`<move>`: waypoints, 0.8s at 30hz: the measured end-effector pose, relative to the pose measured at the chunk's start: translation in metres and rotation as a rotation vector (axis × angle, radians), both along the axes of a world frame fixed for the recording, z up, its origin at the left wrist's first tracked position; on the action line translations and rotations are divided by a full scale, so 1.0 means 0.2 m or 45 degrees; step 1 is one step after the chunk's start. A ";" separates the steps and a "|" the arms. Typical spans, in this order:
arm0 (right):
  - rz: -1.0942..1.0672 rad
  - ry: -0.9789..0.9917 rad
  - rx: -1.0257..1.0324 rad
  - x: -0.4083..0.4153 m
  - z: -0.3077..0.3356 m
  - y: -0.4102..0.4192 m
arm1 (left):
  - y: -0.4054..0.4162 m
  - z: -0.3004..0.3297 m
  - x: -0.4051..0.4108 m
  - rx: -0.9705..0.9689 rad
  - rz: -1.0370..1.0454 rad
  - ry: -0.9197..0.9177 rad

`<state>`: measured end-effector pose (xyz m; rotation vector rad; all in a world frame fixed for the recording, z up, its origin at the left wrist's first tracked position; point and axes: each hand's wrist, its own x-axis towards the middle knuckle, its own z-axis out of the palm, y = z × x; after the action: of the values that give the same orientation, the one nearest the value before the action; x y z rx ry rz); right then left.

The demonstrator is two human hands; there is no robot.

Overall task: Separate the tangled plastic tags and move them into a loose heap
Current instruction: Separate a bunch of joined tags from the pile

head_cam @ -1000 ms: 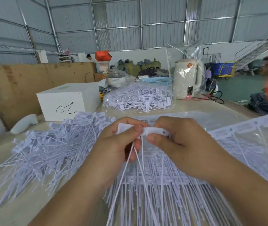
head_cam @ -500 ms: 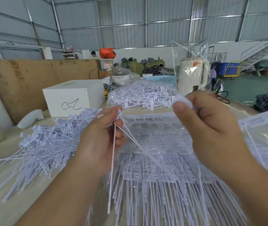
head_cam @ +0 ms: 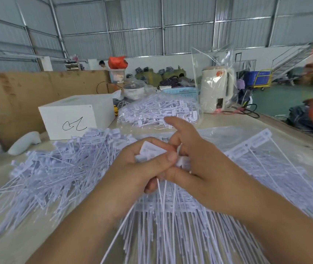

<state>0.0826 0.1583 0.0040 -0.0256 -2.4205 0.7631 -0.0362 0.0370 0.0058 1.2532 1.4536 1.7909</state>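
1. Over the table (head_cam: pixel 277 128), in the head view, both hands met at a small bunch of tags (head_cam: pixel 152 150) held up above the stock of joined tags (head_cam: pixel 171 221) lying in front of the person.
2. The loose heap (head_cam: pixel 56 168) lay on the table to the left, well apart from a bagged lot (head_cam: pixel 157 111) further back.
3. To do this step well, I judge the heads should be pinched close together and pulled apart gently, letting the thin tails slide free rather than snap, before dropping them left onto the heap.
4. The left hand (head_cam: pixel 138 168) was curled, thumb pressed over the tag heads, gripping them.
5. The right hand (head_cam: pixel 205 168) pinched the same bunch from the other side; its index finger stood out straight, the rest curled.
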 end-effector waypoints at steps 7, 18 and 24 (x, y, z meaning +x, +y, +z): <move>0.031 -0.085 -0.011 0.03 0.07 0.02 | -0.01 0.04 -0.03 0.099 0.121 -0.086; -0.234 0.134 0.133 -0.01 0.04 -0.06 | -0.01 0.04 -0.03 0.139 0.144 -0.126; -0.352 0.633 -0.099 0.01 0.08 -0.05 | 0.00 0.06 -0.07 0.272 -0.055 -0.777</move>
<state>0.0853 0.1473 0.0202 -0.1762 -1.8679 0.6451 -0.0492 0.0364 0.0180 0.7136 0.9038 2.0909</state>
